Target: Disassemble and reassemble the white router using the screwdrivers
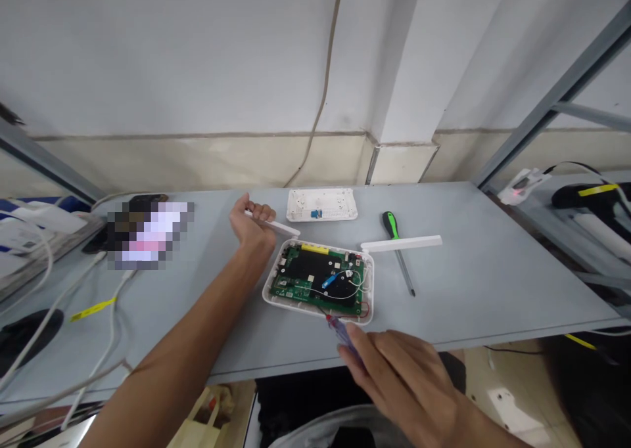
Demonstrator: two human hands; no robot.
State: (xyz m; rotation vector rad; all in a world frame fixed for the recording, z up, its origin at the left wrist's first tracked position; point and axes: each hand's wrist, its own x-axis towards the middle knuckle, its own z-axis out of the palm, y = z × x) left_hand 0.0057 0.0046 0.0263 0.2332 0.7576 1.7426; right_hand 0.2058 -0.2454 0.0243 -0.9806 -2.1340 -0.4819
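An opened white router (318, 313) lies on the table, its green circuit board (280, 284) facing up with black plates, thin white wires and a blue tag on it. My left hand (254, 221) is closed around the router's left white antenna (283, 228). Below the router's front edge, my right hand (394, 369) grips a small purple object (342, 333) with a red end. Thin red wire shows on the board near it; my fingers cover most of the object, so its exact kind is unclear.
Behind the router sits a white cover (323, 205). A green-and-black screwdriver (389, 224) lies to the right, partly under the right antenna (409, 243). Cables (112, 316), a black mouse (29, 339) and a blurred-out device (152, 234) occupy the left side.
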